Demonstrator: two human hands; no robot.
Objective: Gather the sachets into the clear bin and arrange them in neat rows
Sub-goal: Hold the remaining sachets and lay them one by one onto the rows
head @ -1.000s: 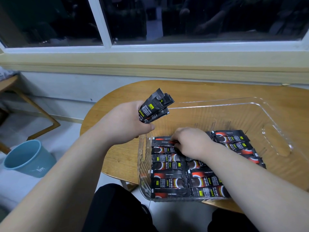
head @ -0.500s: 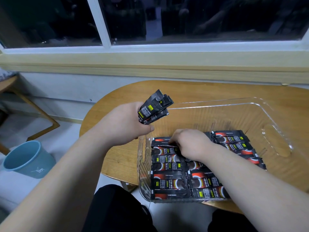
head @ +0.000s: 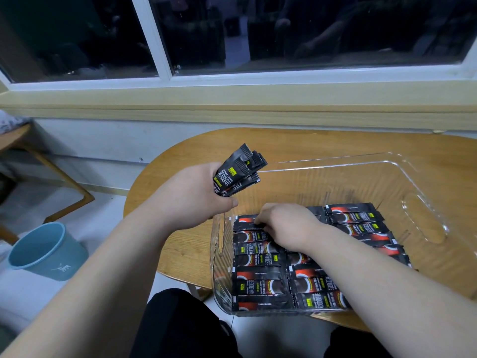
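Your left hand (head: 196,195) beside the clear bin (head: 335,161) on the table (head: 180,156), fingers wrapped round a bundle of sachets (head: 238,174), your right hand (head: 286,226) inside the bin, fingers pinching the far sachet (head: 246,220) of the left row (head: 259,270)

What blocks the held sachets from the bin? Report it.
Nothing visible. The left hand grips the sachets by the bin's far left corner, its top open. The right hand lies on the left row's far end; bare floor lies beyond it.
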